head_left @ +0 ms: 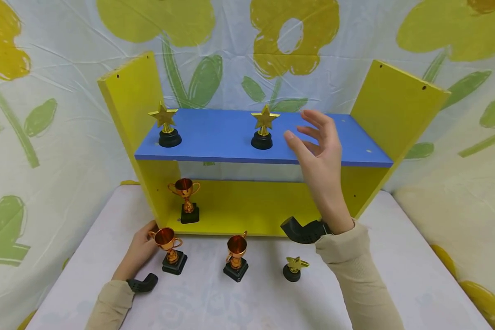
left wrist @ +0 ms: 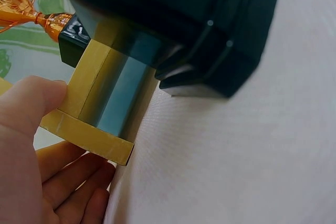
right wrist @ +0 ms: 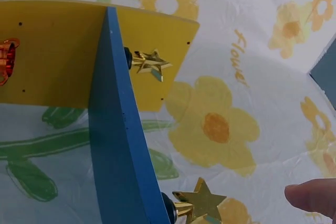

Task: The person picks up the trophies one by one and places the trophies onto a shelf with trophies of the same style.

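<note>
- Left hand (head_left: 144, 243) at 8 o'clock from the head view's centre, gripping the shelf (head_left: 400, 110) by its left panel (head_left: 136, 87), down low: thumb one side, fingers the other. Probably there to steady it.
- Right hand (head_left: 323, 160) at 3 o'clock, well apart from the other, holding nothing; thumb and fingers spread. Hovers near the mid star (head_left: 266, 120); no contact shows.
- Mid star at 1 o'clock, left star (head_left: 163, 115) at 10. Both upright on the blue board (head_left: 218, 133), black bases flat, which should hold them stable. Gap between them looks deliberate.
- Shelf contents: those two stars up top, plus one cup (head_left: 184, 190) at 8 o'clock on the yellow board (head_left: 247, 206), near the left panel.
- Table (head_left: 206, 307) contents: front star (head_left: 296, 264) at 5 o'clock, mid cup (head_left: 236, 246) at 6, left cup (head_left: 165, 238) between 7 and 8, right by the left hand; touching or not, can't tell.
- All three cups stand mouth up; nothing visible inside, though bowl bottoms aren't clear.
</note>
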A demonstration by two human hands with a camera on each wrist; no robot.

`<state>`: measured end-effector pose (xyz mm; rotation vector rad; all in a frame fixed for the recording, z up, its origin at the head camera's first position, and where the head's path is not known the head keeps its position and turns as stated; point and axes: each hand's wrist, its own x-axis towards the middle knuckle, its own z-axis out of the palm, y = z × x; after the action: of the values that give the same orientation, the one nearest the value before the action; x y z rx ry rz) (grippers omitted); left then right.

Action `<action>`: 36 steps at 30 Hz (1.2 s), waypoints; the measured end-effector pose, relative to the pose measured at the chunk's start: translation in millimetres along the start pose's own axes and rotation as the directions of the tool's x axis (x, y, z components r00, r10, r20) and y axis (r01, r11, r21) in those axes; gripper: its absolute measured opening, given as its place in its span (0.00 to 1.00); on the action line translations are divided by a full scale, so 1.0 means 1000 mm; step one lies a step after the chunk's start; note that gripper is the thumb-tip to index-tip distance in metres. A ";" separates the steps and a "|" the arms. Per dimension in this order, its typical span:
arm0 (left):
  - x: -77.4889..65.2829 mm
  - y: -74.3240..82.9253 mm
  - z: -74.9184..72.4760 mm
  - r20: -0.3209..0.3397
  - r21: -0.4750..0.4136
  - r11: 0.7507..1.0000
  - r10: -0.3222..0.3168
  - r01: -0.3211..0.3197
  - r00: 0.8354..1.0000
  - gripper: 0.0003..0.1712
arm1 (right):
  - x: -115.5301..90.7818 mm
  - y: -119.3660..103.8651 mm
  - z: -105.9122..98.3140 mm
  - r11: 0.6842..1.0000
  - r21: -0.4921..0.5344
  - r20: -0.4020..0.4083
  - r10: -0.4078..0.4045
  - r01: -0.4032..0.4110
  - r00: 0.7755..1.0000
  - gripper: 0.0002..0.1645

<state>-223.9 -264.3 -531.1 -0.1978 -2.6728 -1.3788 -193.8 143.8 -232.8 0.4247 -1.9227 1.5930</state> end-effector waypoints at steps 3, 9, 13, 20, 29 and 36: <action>0.000 0.001 0.000 -0.009 0.003 1.000 0.001 -0.001 1.000 0.24 | -0.006 -0.001 -0.004 1.000 0.000 -0.011 -0.012 0.012 1.000 0.30; 0.001 0.000 0.000 -0.020 0.020 0.999 0.038 -0.037 0.999 0.18 | -0.019 0.001 -0.015 1.000 0.008 -0.040 -0.029 0.029 0.999 0.28; 0.001 0.000 0.000 -0.032 0.030 0.998 0.058 -0.057 0.998 0.16 | -0.026 0.001 -0.021 0.999 0.009 -0.044 -0.037 0.037 0.998 0.27; 0.000 -0.002 0.001 -0.027 0.014 0.999 0.042 -0.042 0.999 0.18 | -0.041 0.001 -0.030 1.000 0.014 -0.051 -0.015 0.016 0.999 0.27; 0.000 -0.002 0.000 -0.026 0.008 0.999 0.043 -0.043 0.999 0.18 | -0.055 0.002 -0.041 0.997 0.072 -0.066 -0.012 0.016 0.998 0.28; -0.001 -0.003 0.000 -0.015 0.010 1.000 0.016 -0.016 1.000 0.20 | -0.069 0.010 -0.048 0.994 0.099 -0.074 -0.030 0.037 0.997 0.28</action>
<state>-223.5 -266.1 -533.8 -0.2059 -2.6595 -1.3568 -135.3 183.6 -279.0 0.4327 -1.7787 1.6652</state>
